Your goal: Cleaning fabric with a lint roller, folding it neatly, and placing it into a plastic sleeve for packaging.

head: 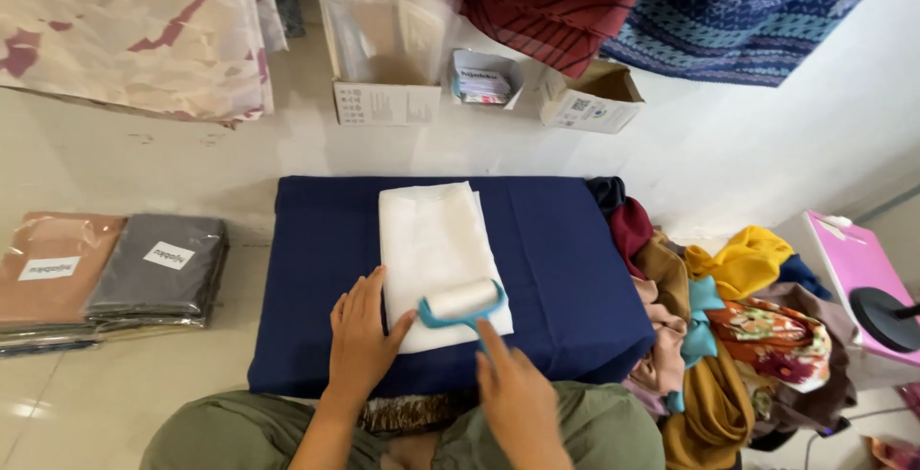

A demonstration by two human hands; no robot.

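lint roller (pixel 462 300) with blue frame lies across lower part of folded white cloth (pixel 436 250), centre frame. right hand (pixel 522 403) grips its handle, index finger along it. left hand (pixel 362 336) open, flat, pressing cloth's lower left edge. cloth rests on navy padded board (pixel 556 259). heap of coloured scarves (pixel 728 336) at right; packaged fabrics (pixel 105 274) at left; cardboard boxes (pixel 393 96) upper centre.

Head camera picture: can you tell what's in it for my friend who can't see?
A person's right hand rolls a blue-handled lint roller over a folded white cloth on a navy padded board, while the left hand presses the cloth flat. Colourful scarves are heaped on the right.
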